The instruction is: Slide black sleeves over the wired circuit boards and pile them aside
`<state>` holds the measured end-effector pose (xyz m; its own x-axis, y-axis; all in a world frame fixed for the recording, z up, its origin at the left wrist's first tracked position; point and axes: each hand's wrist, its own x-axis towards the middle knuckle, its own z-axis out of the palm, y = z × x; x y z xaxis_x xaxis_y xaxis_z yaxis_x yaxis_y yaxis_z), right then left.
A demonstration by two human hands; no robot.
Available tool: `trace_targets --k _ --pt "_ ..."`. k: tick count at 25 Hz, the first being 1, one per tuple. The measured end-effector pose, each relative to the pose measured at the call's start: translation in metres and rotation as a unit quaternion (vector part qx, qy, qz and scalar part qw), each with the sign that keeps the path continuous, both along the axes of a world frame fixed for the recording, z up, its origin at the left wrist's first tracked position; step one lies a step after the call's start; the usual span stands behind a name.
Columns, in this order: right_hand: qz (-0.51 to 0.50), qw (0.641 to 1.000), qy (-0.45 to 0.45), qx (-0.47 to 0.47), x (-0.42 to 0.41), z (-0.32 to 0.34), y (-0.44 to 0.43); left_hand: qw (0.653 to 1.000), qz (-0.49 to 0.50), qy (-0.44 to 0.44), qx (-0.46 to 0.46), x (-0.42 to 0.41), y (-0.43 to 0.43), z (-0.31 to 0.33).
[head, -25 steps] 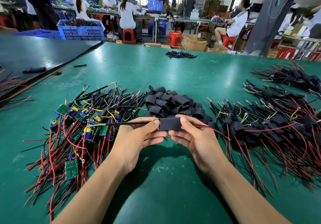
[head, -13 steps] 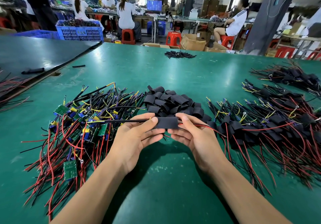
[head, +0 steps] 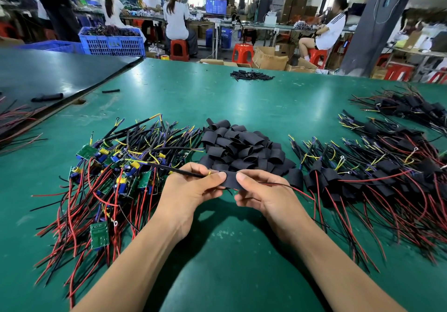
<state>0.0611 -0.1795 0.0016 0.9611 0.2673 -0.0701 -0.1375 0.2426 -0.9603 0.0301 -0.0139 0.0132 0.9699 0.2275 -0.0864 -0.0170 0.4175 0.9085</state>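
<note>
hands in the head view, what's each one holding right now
left hand: closed, pinching the left end of the black sleeve
right hand: closed, pinching the right end of the same sleeve

Boards (head: 125,171) left, sleeves (head: 242,147) middle, sleeved boards (head: 377,173) right.

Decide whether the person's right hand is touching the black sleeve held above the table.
Touching. The head view shows the right hand pinching the black sleeve at its right end, thumb against it.
</note>
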Motion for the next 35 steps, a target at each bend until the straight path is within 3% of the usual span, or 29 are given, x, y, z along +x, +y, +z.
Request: trace_targets --k 9,18,21,35 --pt "-0.003 1.000 0.002 0.005 -0.001 0.002 -0.001 0.999 0.011 0.025 0.026 0.002 0.000 -0.004" --pt "-0.082 0.984 0.120 0.099 0.009 0.008 -0.008 0.992 -0.051 0.031 -0.113 0.002 0.004 0.002" --pt "-0.089 0.972 0.157 0.151 0.010 0.012 -0.009 0.991 -0.047 0.042 -0.116 0.003 0.003 0.002" --pt "-0.045 0.977 0.149 0.145 0.010 0.015 -0.007 0.995 0.004 0.013 -0.100 0.000 0.004 0.005"
